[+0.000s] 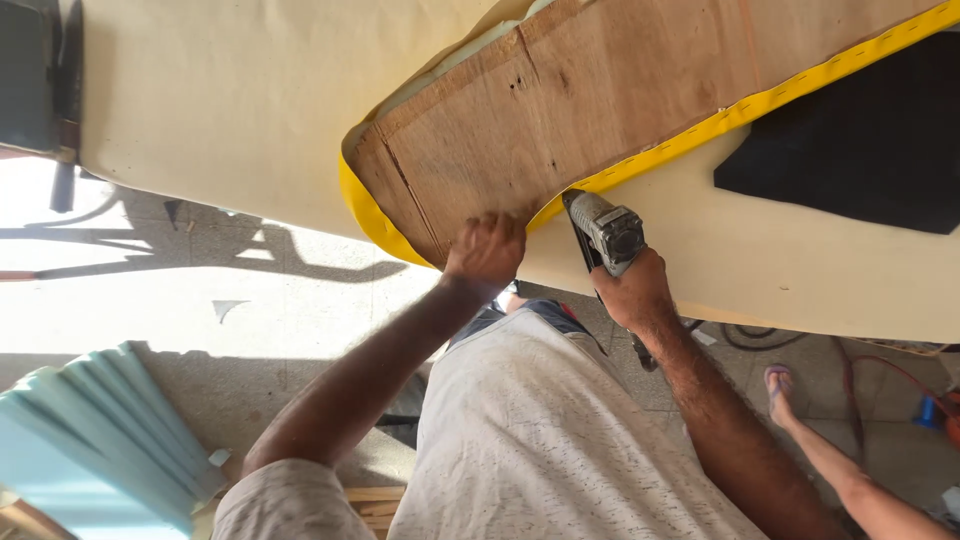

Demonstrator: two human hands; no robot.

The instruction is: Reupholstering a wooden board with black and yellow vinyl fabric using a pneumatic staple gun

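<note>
Everything here is placed against the plywood panel (560,110), the bare brown board that fills the upper middle of the head view. Far to its lower left, on the sunlit floor, lies a stack of pale blue foam sheets (95,440). Left of the panel and above it spreads cream upholstery fabric (230,100), which wraps the piece the panel belongs to. Along the panel's lower edge runs a yellow fabric strip (690,135), stapled in a line and curling round the panel's lower left corner.

At that lower edge, near the corner, the left hand (486,250) is closed into a fist, pinching the yellow strip against the wood. Just right of it, still at the panel's lower edge, the right hand (632,292) is wrapped tight around the handle of a grey staple gun (603,232), whose nose touches the yellow strip.

Right of the panel, beyond the strip, a patch of black cloth (860,150) lies on the cream fabric. Well below the panel's right end, another person's foot in a sandal (782,392) rests on the floor, close to a red cable (890,372).
</note>
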